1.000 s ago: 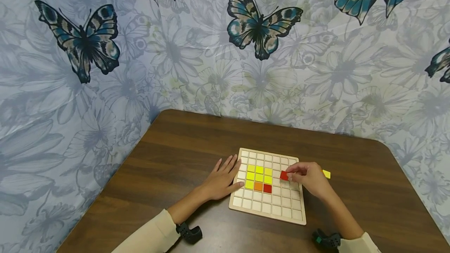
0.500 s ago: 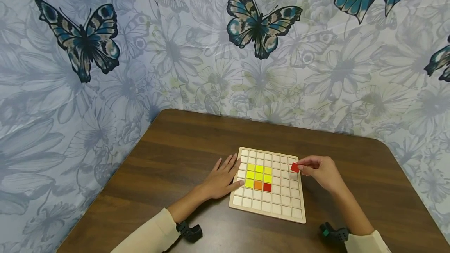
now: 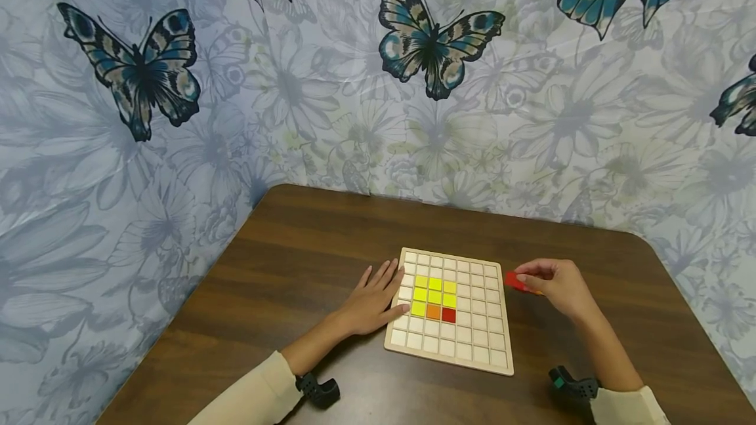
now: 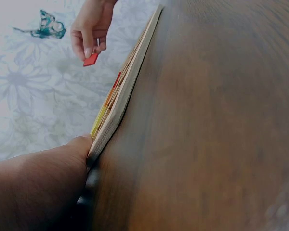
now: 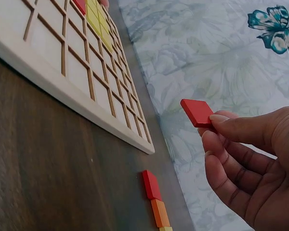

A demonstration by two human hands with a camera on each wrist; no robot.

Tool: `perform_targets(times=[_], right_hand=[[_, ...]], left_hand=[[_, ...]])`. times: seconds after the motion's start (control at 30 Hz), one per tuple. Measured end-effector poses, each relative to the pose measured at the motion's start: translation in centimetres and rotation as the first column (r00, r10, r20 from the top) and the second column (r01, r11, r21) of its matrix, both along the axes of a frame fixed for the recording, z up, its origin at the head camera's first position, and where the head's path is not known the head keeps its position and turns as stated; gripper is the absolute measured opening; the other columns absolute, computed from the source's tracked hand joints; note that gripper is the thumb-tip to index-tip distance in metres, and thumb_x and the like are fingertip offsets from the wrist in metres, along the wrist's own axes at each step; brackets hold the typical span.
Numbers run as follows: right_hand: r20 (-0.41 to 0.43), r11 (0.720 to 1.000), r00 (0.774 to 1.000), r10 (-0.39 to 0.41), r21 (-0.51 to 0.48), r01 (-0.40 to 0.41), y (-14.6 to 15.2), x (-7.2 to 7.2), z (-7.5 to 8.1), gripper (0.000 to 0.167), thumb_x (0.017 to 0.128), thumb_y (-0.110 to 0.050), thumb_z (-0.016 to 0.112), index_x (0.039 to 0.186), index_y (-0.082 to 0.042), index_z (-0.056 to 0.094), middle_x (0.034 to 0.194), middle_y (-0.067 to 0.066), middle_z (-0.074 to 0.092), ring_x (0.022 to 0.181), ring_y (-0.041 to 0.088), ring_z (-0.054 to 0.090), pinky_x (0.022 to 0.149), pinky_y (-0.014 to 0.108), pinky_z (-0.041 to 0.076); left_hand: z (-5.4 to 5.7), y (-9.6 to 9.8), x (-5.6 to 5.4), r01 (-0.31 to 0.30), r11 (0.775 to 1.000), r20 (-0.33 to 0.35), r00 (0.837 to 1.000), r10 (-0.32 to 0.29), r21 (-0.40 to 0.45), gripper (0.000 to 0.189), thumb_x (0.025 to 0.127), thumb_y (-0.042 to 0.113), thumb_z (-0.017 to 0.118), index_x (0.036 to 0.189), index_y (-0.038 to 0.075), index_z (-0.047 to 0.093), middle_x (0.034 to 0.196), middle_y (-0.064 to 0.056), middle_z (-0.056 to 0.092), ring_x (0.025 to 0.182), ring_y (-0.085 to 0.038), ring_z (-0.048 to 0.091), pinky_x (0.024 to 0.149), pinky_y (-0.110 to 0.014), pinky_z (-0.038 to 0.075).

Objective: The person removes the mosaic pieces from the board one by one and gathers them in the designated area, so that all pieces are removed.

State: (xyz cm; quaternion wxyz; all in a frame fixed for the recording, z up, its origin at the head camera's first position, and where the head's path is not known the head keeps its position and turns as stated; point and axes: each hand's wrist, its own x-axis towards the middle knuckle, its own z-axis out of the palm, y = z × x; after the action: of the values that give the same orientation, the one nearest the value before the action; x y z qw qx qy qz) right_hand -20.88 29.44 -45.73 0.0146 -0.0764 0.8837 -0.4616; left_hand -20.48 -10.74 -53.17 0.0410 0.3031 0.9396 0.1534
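Red tile, pinched by our right hand, has moved right of the board, unplaced; our left hand has straight fingers.

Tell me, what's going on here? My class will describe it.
A person's left hand rests on the left edge of a wooden grid board, while the right hand pinches a red tile in the air off the board's right side. On the board, seven yellow tiles, an orange square and a red square form a three-by-three block. On the table beside it lie a second red tile, an orange tile and something yellow.
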Motion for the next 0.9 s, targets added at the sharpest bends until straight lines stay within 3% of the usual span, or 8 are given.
perform_targets(times=[0.17,0.37,0.9], right_hand=[[0.009,1.000,1.000,-0.018,-0.005,0.018,0.7,-0.1,0.0,0.028,0.094,-0.020,0.075,0.110,0.003,0.075,0.099,0.018,0.076,0.082,0.026,0.073,0.072,0.037,0.060],[0.052,0.996,0.998,-0.023,-0.083,0.027,1.5,-0.2,0.0,0.031,0.095,-0.015,0.074,0.114,0.008,0.072,0.104,0.023,0.074,0.083,0.028,0.076,0.076,0.039,0.061],[0.038,0.996,0.997,-0.067,-0.056,0.069,3.3,-0.6,0.0,0.031,0.096,-0.013,0.072,0.116,0.011,0.071,0.108,0.026,0.072,0.084,0.024,0.076,0.075,0.034,0.060]], left_hand=[[0.1,0.0,0.0,0.005,1.000,0.007,1.000,-0.005,0.011,0.081,0.106,0.060,0.034,0.164,0.008,0.013,0.170,-0.015,0.005,0.157,-0.030,0.004,0.121,-0.059,0.004],[0.2,-0.1,0.1,0.009,1.000,0.007,1.000,-0.009,0.027,0.080,0.106,0.057,0.037,0.163,0.007,0.014,0.169,-0.016,0.006,0.156,-0.031,0.005,0.121,-0.060,0.006],[0.3,-0.1,0.0,0.002,1.000,0.019,1.000,-0.003,0.014,0.081,0.105,0.060,0.034,0.164,0.010,0.010,0.170,-0.015,0.003,0.157,-0.029,0.002,0.122,-0.059,0.004]])
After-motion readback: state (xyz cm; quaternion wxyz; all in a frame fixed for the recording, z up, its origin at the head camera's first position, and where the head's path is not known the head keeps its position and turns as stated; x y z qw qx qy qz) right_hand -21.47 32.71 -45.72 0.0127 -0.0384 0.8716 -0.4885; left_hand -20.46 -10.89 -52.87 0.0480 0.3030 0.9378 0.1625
